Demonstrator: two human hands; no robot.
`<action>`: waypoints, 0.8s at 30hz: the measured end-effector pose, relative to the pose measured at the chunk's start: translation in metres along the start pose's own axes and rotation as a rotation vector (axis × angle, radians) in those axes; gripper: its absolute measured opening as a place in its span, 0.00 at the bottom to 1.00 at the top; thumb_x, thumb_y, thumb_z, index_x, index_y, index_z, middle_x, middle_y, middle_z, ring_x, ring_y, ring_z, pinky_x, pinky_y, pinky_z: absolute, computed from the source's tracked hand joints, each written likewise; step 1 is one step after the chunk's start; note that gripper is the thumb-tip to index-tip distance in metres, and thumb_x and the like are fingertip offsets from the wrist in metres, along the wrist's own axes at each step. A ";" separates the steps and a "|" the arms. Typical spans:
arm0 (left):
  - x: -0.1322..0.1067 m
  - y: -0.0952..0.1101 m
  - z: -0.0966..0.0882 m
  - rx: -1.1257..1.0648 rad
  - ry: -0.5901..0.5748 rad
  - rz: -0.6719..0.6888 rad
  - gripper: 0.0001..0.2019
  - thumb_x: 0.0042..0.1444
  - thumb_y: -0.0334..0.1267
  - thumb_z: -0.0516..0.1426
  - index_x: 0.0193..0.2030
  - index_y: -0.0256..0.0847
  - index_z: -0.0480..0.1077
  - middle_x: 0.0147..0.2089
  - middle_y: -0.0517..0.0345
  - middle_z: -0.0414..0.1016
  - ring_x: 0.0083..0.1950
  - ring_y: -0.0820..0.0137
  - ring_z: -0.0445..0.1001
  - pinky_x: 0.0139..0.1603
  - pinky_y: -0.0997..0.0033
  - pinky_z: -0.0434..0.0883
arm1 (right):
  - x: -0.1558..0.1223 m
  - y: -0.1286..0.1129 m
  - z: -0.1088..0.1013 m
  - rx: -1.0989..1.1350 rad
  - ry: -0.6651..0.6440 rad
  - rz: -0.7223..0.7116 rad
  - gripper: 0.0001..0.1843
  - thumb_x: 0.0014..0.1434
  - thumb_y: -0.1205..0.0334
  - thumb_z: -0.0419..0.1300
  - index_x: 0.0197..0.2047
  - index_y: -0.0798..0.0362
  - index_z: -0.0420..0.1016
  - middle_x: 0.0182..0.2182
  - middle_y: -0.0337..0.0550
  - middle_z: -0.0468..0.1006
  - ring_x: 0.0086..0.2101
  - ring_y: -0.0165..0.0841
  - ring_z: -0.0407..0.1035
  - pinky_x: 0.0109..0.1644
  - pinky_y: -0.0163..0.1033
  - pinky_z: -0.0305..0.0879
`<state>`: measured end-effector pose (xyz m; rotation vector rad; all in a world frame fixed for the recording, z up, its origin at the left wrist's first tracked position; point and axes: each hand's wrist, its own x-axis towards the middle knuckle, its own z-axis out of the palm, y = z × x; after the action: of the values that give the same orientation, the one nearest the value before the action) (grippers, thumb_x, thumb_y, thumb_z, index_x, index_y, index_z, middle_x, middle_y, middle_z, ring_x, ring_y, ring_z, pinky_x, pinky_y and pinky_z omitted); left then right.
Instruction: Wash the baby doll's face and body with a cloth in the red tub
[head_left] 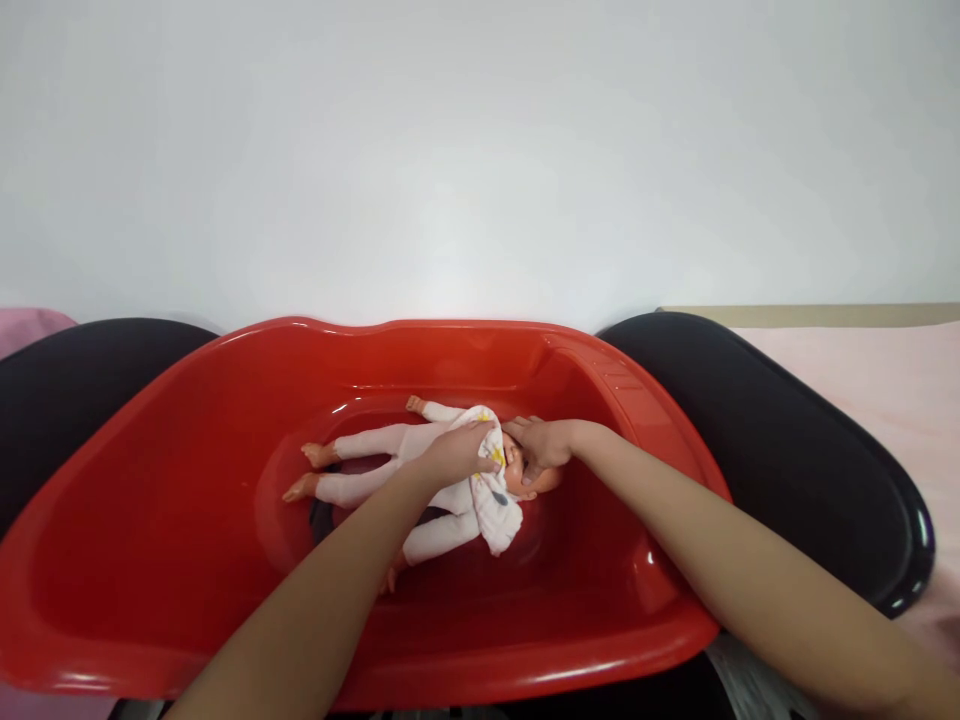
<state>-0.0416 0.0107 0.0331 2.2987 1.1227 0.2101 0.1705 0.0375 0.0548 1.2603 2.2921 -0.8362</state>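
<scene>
A baby doll (382, 440) in white long-sleeved clothes lies on its back in a red plastic baby bathtub (187, 470), feet to the left and head to the right. Around its neck is a white bib (499, 515) with yellow and grey patches. My left hand (466, 450) is closed on the bib at the doll's chest, thumb against the cloth. On the doll's head (550, 478) rests my right hand (543, 445), fingers and thumb on either side of the face and covering part of it. The doll's lower arm passes partly behind my left forearm.
Something dark (321, 520) lies beneath the doll's legs and arm. A black tub or tray (795, 450) stands at the right, another black curved shape (82, 390) at the left. Pink cloth (885, 385) lies at the far right. Behind is a white wall (450, 160).
</scene>
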 end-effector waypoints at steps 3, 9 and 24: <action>-0.001 0.000 0.009 -0.035 -0.049 0.031 0.24 0.54 0.37 0.69 0.57 0.43 0.72 0.61 0.51 0.80 0.63 0.56 0.77 0.63 0.64 0.73 | 0.001 -0.001 -0.001 0.004 -0.048 0.007 0.62 0.42 0.46 0.79 0.76 0.53 0.61 0.71 0.61 0.65 0.69 0.63 0.61 0.74 0.59 0.60; -0.003 0.004 0.031 0.104 -0.016 -0.076 0.50 0.50 0.49 0.75 0.74 0.33 0.59 0.79 0.31 0.61 0.80 0.46 0.60 0.78 0.53 0.59 | 0.001 -0.003 -0.002 -0.017 -0.045 0.024 0.63 0.43 0.45 0.78 0.77 0.54 0.60 0.72 0.62 0.64 0.70 0.62 0.60 0.74 0.58 0.60; 0.002 -0.004 0.028 0.110 0.007 -0.038 0.27 0.57 0.43 0.72 0.60 0.37 0.73 0.63 0.44 0.80 0.65 0.53 0.77 0.68 0.61 0.70 | -0.002 -0.009 -0.004 -0.038 -0.064 0.029 0.59 0.45 0.46 0.77 0.76 0.54 0.62 0.72 0.61 0.63 0.70 0.62 0.59 0.75 0.58 0.58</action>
<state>-0.0323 0.0020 0.0078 2.3721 1.2077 0.1458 0.1631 0.0355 0.0621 1.2298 2.2236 -0.8081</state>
